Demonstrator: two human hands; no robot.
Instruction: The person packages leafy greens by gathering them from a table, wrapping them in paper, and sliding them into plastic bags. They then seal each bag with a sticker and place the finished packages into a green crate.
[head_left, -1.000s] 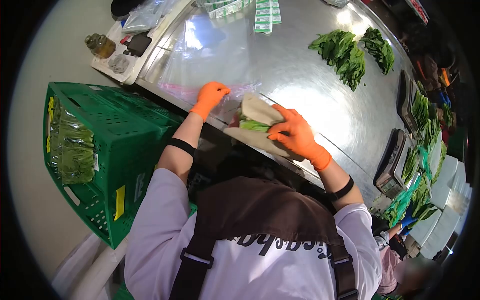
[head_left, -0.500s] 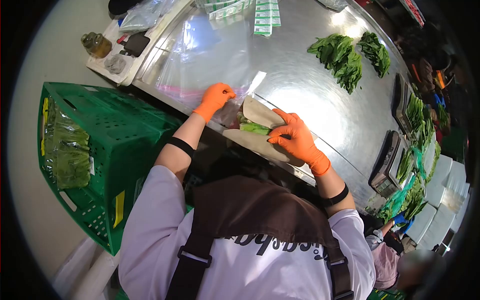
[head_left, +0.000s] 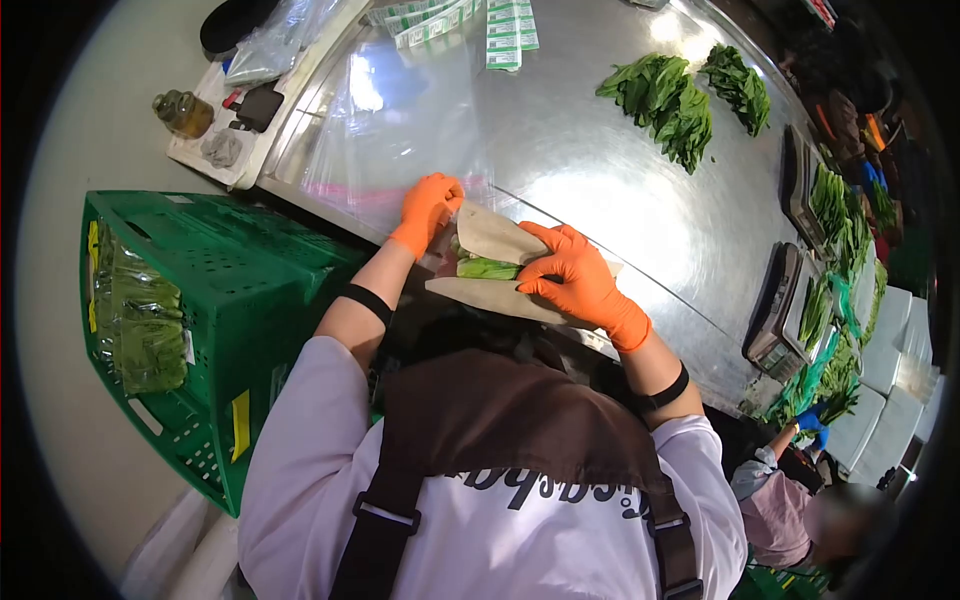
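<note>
My right hand [head_left: 578,285], in an orange glove, grips a stiff beige sheet [head_left: 495,238] folded around a bunch of leafy greens [head_left: 488,269]. The thumb and fingers press on the fold near its right end. Fingers pinched, my left hand [head_left: 432,210] is at the sheet's upper left corner, where it holds the edge of a clear plastic bag [head_left: 442,258]. That bag is hard to see against the table edge. Just beyond lies a stack of clear bags [head_left: 400,135] with pink closure strips.
Two piles of greens [head_left: 662,108] lie on the metal table [head_left: 560,120], with label strips [head_left: 510,35] at the back. Scales [head_left: 780,320] stand to the right. A green crate [head_left: 230,260] with bagged greens [head_left: 145,320] is at the left. Another person [head_left: 780,510] works at lower right.
Both hands and the beige sheet with the greens have shifted slightly left. The left hand is now closer to the sheet's corner. A white strip seen beside the sheet no longer shows.
</note>
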